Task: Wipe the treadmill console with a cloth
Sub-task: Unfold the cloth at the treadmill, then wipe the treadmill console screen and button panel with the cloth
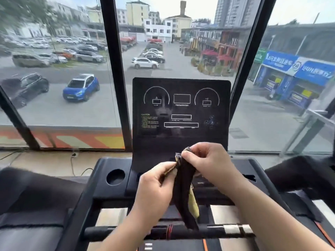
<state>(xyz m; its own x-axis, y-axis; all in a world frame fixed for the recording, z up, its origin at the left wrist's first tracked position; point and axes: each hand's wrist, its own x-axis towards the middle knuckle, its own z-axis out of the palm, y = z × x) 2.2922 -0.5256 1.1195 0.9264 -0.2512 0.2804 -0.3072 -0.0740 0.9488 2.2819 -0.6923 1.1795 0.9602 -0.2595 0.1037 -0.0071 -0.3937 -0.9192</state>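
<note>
The treadmill console [181, 109] is a black upright panel with white dial outlines and yellow caution text, straight ahead of me. Its screen is dark and shows smudges. A dark cloth [184, 180] with a yellow underside hangs bunched between my hands, just below and in front of the panel. My left hand [155, 187] pinches its left edge. My right hand [206, 160] grips its top. The cloth hangs clear of the console face.
A round cup holder [115, 176] sits in the black tray left of the panel. A front handlebar [181, 231] with metal sensor bands crosses below my hands. Black window frame posts [116, 73] and glass stand behind the console. Padded side arms flank me.
</note>
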